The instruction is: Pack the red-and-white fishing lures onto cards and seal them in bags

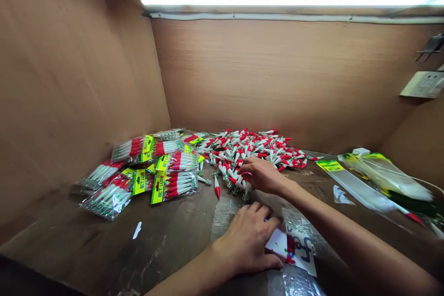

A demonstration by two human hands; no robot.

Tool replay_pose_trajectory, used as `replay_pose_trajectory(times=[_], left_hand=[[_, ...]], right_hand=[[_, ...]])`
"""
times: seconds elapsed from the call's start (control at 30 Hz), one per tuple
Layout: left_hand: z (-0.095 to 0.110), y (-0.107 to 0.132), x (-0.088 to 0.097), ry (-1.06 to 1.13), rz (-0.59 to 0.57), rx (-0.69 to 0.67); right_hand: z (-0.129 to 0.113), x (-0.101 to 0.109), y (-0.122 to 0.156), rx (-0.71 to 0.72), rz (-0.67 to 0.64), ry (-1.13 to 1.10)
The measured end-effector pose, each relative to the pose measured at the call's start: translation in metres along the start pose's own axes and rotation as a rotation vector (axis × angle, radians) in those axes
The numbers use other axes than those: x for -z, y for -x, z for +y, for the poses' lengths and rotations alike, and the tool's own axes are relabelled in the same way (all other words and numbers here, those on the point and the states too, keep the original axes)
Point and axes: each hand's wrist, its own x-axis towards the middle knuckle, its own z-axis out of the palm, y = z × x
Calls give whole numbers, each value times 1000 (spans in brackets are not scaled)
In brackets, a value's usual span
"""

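My right hand (261, 174) is at the front edge of a heap of red-and-white fishing lures (256, 145). Its fingers are curled and pinched together, with a red lure tip showing at them. Nearer to me, my left hand (247, 237) lies low over the table, thumb and fingers bent around a small white piece with red marks (277, 244). Part of that piece is hidden under the palm. Beside it lies a white card with blue lettering (307, 252), taped to the table. One loose lure (217, 187) points toward me left of the right hand.
Several filled lure packets (178, 185) with yellow-green headers are stacked at left. Clear empty bags (360, 189) lie at right near a white paper scrap (342, 195). Another white scrap (137, 230) is at front left. Wooden panels (277, 78) enclose the table below a lit tube (284, 0).
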Motion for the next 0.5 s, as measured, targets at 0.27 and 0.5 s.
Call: replay_pose_trajectory(times=[0.27,0.5], left_hand=[[1,2,6,-5,12,-66],[2,4,5,1,0,-54]], right_hand=[[-39,-16,-28,-218,-209,165],[-28,-6,-32,-335,-308,148]])
